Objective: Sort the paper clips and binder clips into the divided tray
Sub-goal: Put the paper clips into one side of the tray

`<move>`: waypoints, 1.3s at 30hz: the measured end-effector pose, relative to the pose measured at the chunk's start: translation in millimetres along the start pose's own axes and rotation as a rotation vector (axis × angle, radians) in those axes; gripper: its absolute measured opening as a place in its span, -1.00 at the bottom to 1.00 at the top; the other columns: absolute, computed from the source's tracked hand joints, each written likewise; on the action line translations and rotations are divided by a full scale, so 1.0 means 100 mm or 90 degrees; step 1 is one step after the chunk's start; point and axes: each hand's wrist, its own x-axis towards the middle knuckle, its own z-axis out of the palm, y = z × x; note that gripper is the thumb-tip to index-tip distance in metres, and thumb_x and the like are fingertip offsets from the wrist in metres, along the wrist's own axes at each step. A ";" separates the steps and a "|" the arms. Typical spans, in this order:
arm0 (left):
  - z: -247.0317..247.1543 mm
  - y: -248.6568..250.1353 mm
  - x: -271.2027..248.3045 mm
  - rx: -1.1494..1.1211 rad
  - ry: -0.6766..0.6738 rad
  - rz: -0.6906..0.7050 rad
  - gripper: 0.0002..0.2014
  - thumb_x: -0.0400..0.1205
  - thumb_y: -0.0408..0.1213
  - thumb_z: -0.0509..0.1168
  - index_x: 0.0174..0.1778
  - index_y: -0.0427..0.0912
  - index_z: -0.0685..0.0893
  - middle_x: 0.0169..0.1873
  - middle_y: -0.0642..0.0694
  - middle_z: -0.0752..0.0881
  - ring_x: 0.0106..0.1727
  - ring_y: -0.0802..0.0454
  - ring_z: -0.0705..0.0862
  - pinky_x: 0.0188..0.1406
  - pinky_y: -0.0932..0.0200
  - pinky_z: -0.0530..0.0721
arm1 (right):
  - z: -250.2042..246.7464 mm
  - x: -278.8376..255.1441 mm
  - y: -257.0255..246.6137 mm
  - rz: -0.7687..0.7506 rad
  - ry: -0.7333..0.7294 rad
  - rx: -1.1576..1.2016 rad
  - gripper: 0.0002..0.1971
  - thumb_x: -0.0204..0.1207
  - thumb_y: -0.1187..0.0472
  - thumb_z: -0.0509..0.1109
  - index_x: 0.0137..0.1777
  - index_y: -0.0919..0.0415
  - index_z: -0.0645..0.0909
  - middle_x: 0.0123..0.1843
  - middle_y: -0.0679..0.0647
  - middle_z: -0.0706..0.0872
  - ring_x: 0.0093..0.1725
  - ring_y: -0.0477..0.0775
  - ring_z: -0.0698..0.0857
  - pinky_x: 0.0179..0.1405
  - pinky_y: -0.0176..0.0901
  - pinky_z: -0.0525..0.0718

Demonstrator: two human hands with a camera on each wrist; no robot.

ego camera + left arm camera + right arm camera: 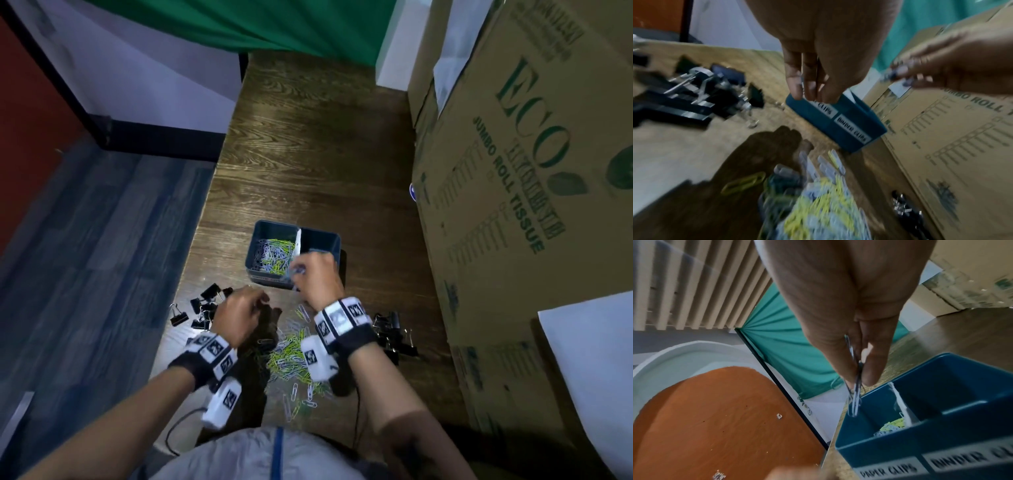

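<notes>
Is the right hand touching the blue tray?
Apart. The right wrist view shows the right hand pinching paper clips above the tray, with background between fingertips and rim.

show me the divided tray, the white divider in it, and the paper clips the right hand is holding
divided tray (972, 395): right wrist view, bare inner wall of the right compartment
white divider (298, 240): head view, middle of its top edge
paper clips (856, 400): right wrist view, the ends hanging below the fingers

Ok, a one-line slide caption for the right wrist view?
Right hand pinches paper clips above the blue divided tray, over its compartment labelled PAPER CLIPS.
</notes>
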 end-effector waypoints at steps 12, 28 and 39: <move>0.41 -0.25 -0.71 0.111 -0.274 -0.092 -0.34 0.44 0.04 0.46 0.40 0.07 0.32 0.17 -0.05 0.44 0.07 -0.10 0.64 -0.09 0.06 0.54 | 0.48 -0.26 0.55 0.060 -0.106 -0.033 -0.55 0.43 0.31 0.62 0.30 0.05 0.66 0.24 0.09 0.73 0.14 0.08 0.76 0.06 -0.09 0.80; 0.79 0.14 -0.69 0.157 -0.293 0.034 -0.42 0.54 -0.20 0.43 0.43 -0.05 0.33 0.27 -0.14 0.42 -0.02 -0.08 0.65 -0.22 0.15 0.60 | 1.01 -1.32 0.97 0.123 -0.223 -0.207 -0.23 0.39 0.11 0.60 0.52 0.00 0.25 0.47 0.24 0.37 0.36 0.35 0.53 0.23 0.19 0.64; 0.55 -0.06 -0.64 0.043 -0.221 -0.036 -0.92 0.61 -0.39 0.34 -0.05 -0.14 0.69 -0.06 -0.06 0.68 -0.09 0.03 0.63 -0.09 0.32 0.59 | 0.81 -1.13 0.84 0.161 -0.193 -0.129 -0.66 0.54 0.42 0.42 0.18 0.00 0.75 0.21 0.09 0.75 0.08 0.16 0.76 0.15 -0.04 0.74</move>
